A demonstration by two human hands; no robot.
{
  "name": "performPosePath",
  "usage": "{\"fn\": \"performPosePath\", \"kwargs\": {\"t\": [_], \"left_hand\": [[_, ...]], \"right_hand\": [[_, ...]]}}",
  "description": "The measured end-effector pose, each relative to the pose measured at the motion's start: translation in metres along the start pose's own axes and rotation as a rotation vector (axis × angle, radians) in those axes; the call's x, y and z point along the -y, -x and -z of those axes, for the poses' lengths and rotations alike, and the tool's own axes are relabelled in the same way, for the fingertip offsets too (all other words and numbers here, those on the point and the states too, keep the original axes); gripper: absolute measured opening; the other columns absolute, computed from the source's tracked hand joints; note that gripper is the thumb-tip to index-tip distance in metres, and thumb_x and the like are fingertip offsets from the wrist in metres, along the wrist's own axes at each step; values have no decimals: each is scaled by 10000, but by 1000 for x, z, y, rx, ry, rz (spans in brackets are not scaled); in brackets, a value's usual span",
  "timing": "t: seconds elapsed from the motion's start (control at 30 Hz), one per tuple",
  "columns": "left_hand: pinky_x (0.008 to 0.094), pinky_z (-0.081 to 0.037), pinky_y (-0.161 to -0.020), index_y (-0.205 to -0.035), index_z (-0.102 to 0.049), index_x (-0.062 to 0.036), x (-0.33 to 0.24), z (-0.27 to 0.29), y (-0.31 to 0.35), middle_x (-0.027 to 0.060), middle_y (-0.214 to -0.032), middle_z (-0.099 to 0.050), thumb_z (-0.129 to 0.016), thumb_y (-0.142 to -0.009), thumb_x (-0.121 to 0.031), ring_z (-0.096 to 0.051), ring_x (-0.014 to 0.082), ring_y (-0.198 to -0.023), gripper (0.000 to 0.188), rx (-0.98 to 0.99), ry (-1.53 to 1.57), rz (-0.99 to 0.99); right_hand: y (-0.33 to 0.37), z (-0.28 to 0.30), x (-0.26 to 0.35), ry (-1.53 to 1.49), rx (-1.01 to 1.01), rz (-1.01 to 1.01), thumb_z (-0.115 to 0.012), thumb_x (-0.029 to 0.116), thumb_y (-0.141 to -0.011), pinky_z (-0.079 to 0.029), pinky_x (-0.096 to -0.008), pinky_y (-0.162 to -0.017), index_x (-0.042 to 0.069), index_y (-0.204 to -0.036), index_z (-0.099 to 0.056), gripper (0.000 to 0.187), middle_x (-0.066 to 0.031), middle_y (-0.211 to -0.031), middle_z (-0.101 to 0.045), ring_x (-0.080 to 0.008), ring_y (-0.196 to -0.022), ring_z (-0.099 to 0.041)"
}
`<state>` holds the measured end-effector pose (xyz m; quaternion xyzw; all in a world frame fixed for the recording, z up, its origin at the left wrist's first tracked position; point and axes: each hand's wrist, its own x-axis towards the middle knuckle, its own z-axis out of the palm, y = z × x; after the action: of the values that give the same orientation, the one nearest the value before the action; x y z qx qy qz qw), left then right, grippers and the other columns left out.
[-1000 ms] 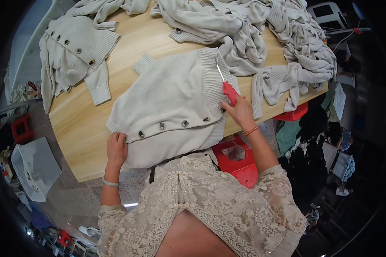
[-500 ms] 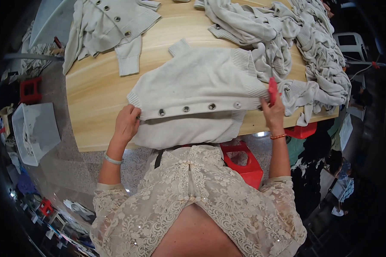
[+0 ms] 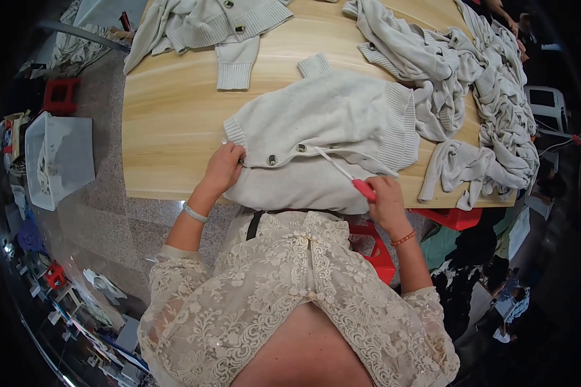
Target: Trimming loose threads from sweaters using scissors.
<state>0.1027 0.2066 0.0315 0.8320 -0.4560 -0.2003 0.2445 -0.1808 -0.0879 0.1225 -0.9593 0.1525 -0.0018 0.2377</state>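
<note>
A pale grey knitted cardigan (image 3: 329, 106) with dark buttons along its front band lies at the near table edge, its ribbed hem to the right. My left hand (image 3: 223, 169) is closed on the left end of the button band. In my right hand (image 3: 387, 203) is a red-handled tool (image 3: 363, 189) with a long, thin, pale shaft. The shaft points up and left, its tip over the band beside a button. Fingers hide part of the handle, so its exact kind is unclear.
The wooden table (image 3: 168, 142) bears another buttoned cardigan (image 3: 239, 61) at the far left and a heap of similar knitwear (image 3: 503, 97) at right. Red stools (image 3: 374, 255) stand below the table edge. A white plastic bin (image 3: 71, 155) sits on the floor at left.
My right hand has left the band's right end and moved in leftward, bringing the tool's shaft over the button band. The left hand keeps its hold. The whole view has shifted.
</note>
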Motion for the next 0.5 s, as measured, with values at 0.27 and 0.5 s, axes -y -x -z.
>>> {"fn": "performPosePath", "kwargs": {"t": [0.27,0.5], "left_hand": [[427,-435,-717,-824,-513,-50,10,2,-6,138,-850,-530,-611,-664,49,-522,348,-849,212,35,157,42],[408,-411,-788,-911,-618,-109,-15,16,-1,102,-928,-558,-683,-688,-54,-526,282,-927,238,-58,-128,-104]], "right_hand": [[-45,-53,72,-138,525,27,-623,234,-843,-484,-486,-636,43,-954,-525,241,-187,-712,-632,-388,-692,-626],[-41,-53,67,-267,455,-66,-615,203,-850,-487,-469,-661,82,-1045,-544,240,-171,-786,-647,-375,-748,-631]]}}
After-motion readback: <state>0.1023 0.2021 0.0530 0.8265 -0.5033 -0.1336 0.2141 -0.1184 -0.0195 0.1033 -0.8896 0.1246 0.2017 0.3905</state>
